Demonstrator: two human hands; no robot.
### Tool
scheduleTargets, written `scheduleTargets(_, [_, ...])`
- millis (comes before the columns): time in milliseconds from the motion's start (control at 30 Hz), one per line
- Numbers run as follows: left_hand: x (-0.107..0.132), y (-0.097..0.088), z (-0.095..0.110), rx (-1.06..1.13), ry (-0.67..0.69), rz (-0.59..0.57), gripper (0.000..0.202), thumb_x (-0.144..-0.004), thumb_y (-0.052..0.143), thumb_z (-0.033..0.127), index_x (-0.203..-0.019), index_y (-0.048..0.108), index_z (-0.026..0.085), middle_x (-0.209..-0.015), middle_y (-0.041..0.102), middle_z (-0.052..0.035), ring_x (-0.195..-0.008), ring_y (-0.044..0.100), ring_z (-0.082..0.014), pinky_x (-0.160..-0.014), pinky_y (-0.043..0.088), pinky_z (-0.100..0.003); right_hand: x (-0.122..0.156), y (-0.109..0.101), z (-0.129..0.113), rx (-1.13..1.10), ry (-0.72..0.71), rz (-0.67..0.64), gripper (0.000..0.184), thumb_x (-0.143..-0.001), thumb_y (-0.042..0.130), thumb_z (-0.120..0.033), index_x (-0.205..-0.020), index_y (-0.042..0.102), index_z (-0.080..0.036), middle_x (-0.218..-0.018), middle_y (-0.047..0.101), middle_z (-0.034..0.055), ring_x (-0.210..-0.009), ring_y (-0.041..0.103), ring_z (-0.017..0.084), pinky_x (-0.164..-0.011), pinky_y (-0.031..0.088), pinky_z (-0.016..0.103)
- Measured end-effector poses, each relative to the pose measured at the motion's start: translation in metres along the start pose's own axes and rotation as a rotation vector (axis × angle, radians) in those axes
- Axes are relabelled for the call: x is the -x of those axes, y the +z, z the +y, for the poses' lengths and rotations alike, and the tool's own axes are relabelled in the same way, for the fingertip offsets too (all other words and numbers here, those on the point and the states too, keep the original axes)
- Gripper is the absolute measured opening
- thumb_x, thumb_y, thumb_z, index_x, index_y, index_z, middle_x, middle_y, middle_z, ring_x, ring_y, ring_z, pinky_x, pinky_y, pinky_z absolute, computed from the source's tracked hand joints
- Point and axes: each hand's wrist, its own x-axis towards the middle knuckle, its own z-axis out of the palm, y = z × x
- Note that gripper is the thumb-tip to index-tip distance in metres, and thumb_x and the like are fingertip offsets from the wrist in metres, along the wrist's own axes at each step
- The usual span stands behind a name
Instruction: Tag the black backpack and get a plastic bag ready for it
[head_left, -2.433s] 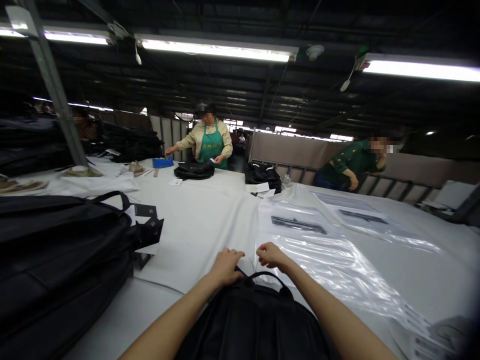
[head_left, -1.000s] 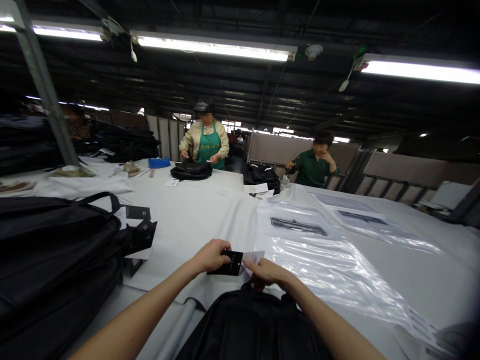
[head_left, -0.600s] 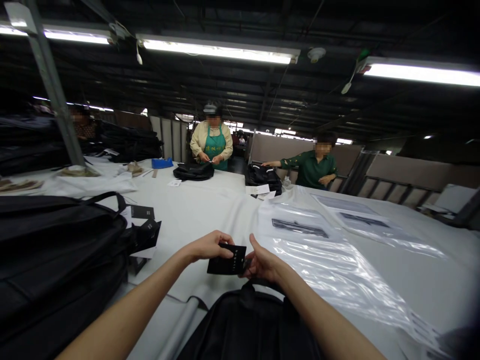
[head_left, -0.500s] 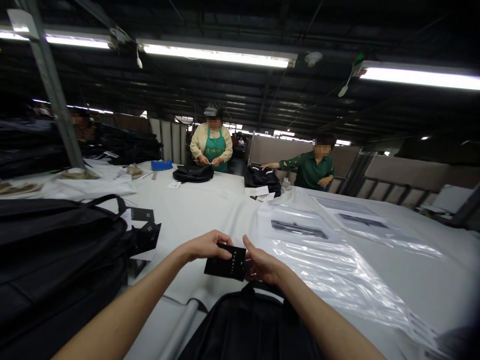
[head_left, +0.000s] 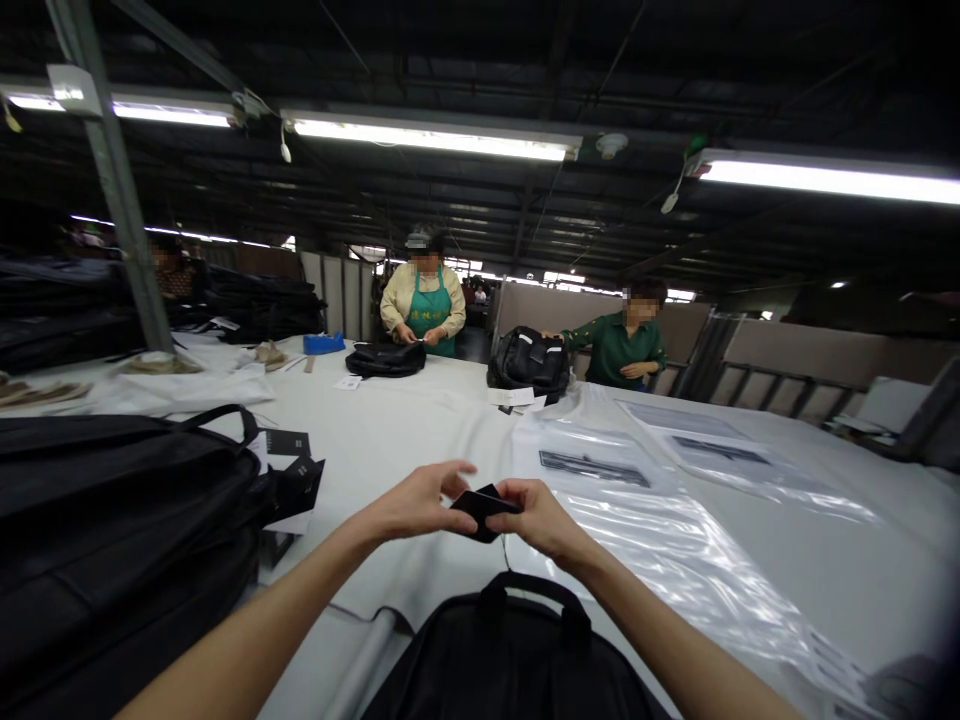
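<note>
Two flat black cards, apparently hang tags (head_left: 480, 505), overlap crosswise between my hands above the table. My left hand (head_left: 424, 502) has its thumb on the left edge of the tags, with the index finger raised off them. From the other side, my right hand (head_left: 538, 518) pinches the tags between thumb and fingers. A thin cord runs down from them toward the carry handle of a black backpack (head_left: 510, 655), which stands upright close in front of me. Its lower part is out of view.
A large black bag (head_left: 112, 550) lies at the left, with black and white tags (head_left: 289, 480) beside its handle. Clear plastic bags (head_left: 645, 530) cover the table's right side. Across the table, two co-workers handle black bags (head_left: 529, 362); a blue object (head_left: 323, 343) lies farther left.
The black tag has turned from face-up to tilted, and two cards now show crossed. My right hand has closed on them. The far right co-worker's backpack has been tipped more upright.
</note>
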Motion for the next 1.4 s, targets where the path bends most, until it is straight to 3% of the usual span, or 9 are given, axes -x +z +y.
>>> scheduleTargets(133, [0.016, 0.025, 0.006, -0.160, 0.083, 0.099, 0.018, -0.085, 0.049, 0.025, -0.076, 0.063, 0.017, -0.072, 0.064, -0.0004, -0.069, 0.059, -0.0153, -0.064, 0.040, -0.025, 0.026, -0.010, -0.001, 0.208, -0.036, 0.291, 0.024, -0.065, 0.069, -0.033, -0.083, 0.067, -0.017, -0.085, 0.069, 0.0050, -0.077, 0.061, 0.018, -0.066, 0.046, 0.027])
scheduleTargets(267, [0.039, 0.068, 0.013, -0.538, 0.374, 0.219, 0.022, -0.089, 0.040, 0.018, -0.078, 0.060, 0.018, -0.068, 0.061, -0.0015, -0.064, 0.055, -0.0156, -0.063, 0.037, -0.029, 0.067, -0.005, 0.002, -0.220, 0.564, 0.259, 0.060, -0.072, 0.047, -0.070, -0.077, 0.064, -0.012, -0.076, 0.068, 0.0120, -0.057, 0.060, 0.014, -0.046, 0.039, 0.022])
scheduleTargets(333, [0.049, 0.087, 0.017, -0.668, 0.528, 0.161, 0.025, -0.088, 0.037, 0.014, -0.075, 0.058, 0.016, -0.065, 0.059, -0.0029, -0.060, 0.053, -0.0162, -0.060, 0.035, -0.031, 0.083, 0.004, 0.008, -0.465, 0.718, 0.155, 0.056, -0.074, 0.048, -0.067, -0.073, 0.061, -0.013, -0.065, 0.065, 0.0075, -0.052, 0.058, 0.012, -0.044, 0.038, 0.019])
scheduleTargets(433, [0.052, 0.097, 0.025, -0.586, 0.602, 0.011, 0.021, -0.086, 0.041, 0.016, -0.080, 0.060, 0.016, -0.071, 0.061, -0.0039, -0.065, 0.054, -0.0164, -0.066, 0.038, -0.032, 0.095, 0.012, 0.027, -0.499, 0.692, 0.295, 0.023, -0.070, 0.066, -0.037, -0.072, 0.059, -0.015, -0.053, 0.058, -0.0016, -0.047, 0.054, 0.010, -0.046, 0.041, 0.019])
scheduleTargets(633, [-0.002, 0.072, 0.022, -0.087, -0.100, -0.165, 0.045, -0.088, 0.035, 0.050, -0.100, 0.063, 0.017, -0.100, 0.064, -0.0067, -0.093, 0.056, -0.0216, -0.080, 0.040, -0.030, 0.105, 0.003, 0.068, -0.446, 0.403, 0.257, 0.033, -0.058, 0.075, -0.034, -0.078, 0.063, -0.011, -0.068, 0.069, 0.0073, -0.064, 0.065, 0.020, -0.067, 0.050, 0.032])
scheduleTargets(867, [-0.052, 0.118, 0.003, 0.054, -0.390, -0.459, 0.031, -0.062, 0.069, 0.044, -0.062, 0.063, 0.014, -0.060, 0.061, -0.0035, -0.057, 0.054, -0.0169, -0.055, 0.042, -0.027, 0.118, 0.000, 0.083, -0.395, 0.306, 0.210, 0.054, -0.059, 0.076, -0.035, -0.102, 0.053, -0.011, -0.081, 0.071, 0.0112, -0.070, 0.068, 0.026, -0.067, 0.051, 0.037])
scheduleTargets(1100, [-0.049, 0.138, 0.003, 0.175, -0.501, -0.196, 0.028, -0.079, 0.053, 0.039, -0.074, 0.059, 0.012, -0.061, 0.055, -0.0017, -0.053, 0.048, -0.0127, -0.055, 0.043, -0.027, 0.137, 0.015, 0.076, -0.369, 0.362, 0.087, 0.056, -0.056, 0.071, -0.025, -0.106, 0.049, -0.016, -0.076, 0.070, 0.0066, -0.067, 0.067, 0.025, -0.059, 0.050, 0.032])
scheduleTargets(1233, [-0.020, 0.124, 0.009, 0.096, -0.423, 0.034, 0.036, -0.085, 0.043, 0.047, -0.083, 0.058, 0.014, -0.084, 0.060, -0.0067, -0.078, 0.055, -0.0182, -0.071, 0.041, -0.029, 0.137, 0.006, 0.075, -0.358, 0.378, 0.251, 0.052, -0.055, 0.070, -0.029, -0.101, 0.051, -0.015, -0.076, 0.070, 0.0072, -0.068, 0.067, 0.025, -0.065, 0.050, 0.035])
scheduleTargets(1400, [0.044, 0.129, 0.028, 0.125, -0.228, -0.111, 0.033, -0.085, 0.044, 0.046, -0.091, 0.059, 0.017, -0.071, 0.061, -0.0025, -0.059, 0.055, -0.0164, -0.054, 0.038, -0.026, 0.135, 0.004, 0.069, -0.329, 0.297, 0.312, 0.050, -0.065, 0.066, -0.037, -0.108, 0.051, -0.016, -0.089, 0.068, 0.0078, -0.079, 0.065, 0.023, -0.072, 0.050, 0.035])
